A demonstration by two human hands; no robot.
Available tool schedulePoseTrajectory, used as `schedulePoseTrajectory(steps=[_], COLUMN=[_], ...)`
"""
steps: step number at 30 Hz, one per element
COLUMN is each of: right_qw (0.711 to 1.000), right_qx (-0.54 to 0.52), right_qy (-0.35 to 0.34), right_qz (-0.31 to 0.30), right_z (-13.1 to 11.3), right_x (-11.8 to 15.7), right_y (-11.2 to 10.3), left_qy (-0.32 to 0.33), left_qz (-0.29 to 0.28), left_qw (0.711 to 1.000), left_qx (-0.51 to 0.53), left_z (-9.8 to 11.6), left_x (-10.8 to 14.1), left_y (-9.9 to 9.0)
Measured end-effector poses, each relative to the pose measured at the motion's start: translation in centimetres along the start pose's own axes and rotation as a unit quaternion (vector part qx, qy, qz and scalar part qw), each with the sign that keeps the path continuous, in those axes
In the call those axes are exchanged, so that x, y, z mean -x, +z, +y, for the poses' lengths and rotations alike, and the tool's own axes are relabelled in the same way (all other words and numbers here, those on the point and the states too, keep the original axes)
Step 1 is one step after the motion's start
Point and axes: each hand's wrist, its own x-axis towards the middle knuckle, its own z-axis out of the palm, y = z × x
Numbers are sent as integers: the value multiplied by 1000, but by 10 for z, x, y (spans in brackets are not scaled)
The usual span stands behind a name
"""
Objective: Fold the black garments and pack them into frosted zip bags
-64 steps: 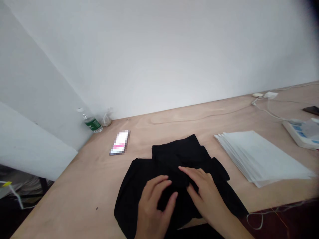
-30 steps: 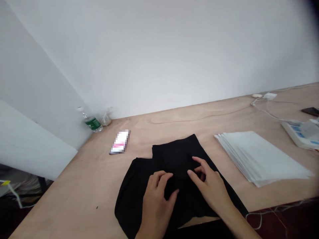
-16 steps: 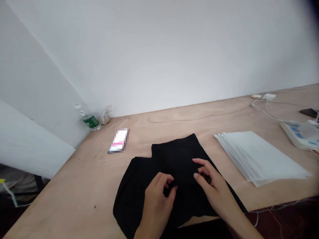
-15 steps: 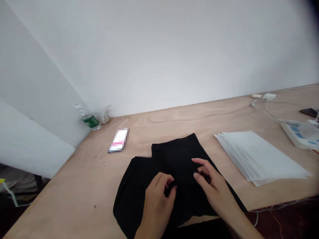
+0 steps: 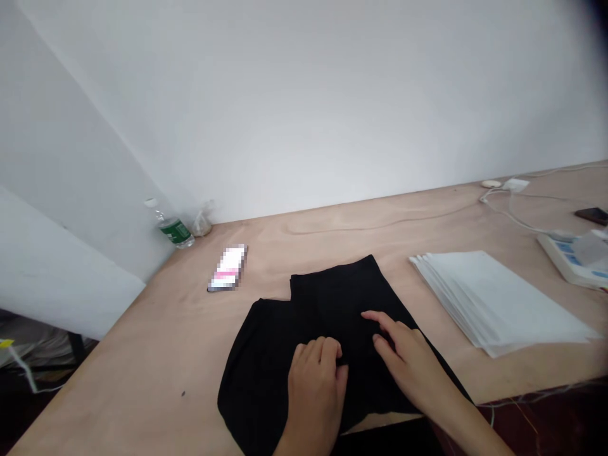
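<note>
1. Recording 1 black folded garment (image 5: 332, 291) lying on a plywood desk (image 5: 142, 361), just left of centre, its near end running towards the desk's front edge. Its layers form a stepped outline at the far end.
2. Left hand (image 5: 316, 399): fingers curled down onto the cloth, partly closed. It may be pinching a fold, but I cannot tell from this view.
3. Right hand (image 5: 408, 367): open, fingers extended and lying flat on the cloth, holding nothing that shows.
4. Handling, judged: the cloth looks light, soft and limp, so it would likely slide and sag. The folded edges or far band seem the best places to take hold, with both hands.
5. Counts: 2 hands, 1 garment, 1 stack of translucent plastic sleeves (image 5: 494, 301) to the garment's right, its sheets too many to count.
6. Also on the desk: 1 water bottle with a green label (image 5: 175, 230), 1 crumpled plastic bag (image 5: 202, 225), 1 pixelated flat item (image 5: 227, 268), 1 phone (image 5: 591, 216) and 1 white keypad device (image 5: 570, 259).
</note>
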Motion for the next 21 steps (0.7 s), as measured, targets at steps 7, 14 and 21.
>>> schedulePoseTrajectory(steps=[7, 14, 21], right_qw=[983, 979, 970], right_qx=[120, 154, 178], right_qy=[-112, -125, -150], right_qz=[83, -51, -70], right_z=[-30, -19, -14], right_x=[-15, -37, -38], right_y=[1, 29, 29], left_qy=[-21, -21, 20], left_qz=[-4, 21, -75], left_qw=[999, 997, 993], left_qx=[-38, -73, 88], left_z=[6, 7, 13], left_x=[-4, 0, -17], left_y=[2, 15, -17])
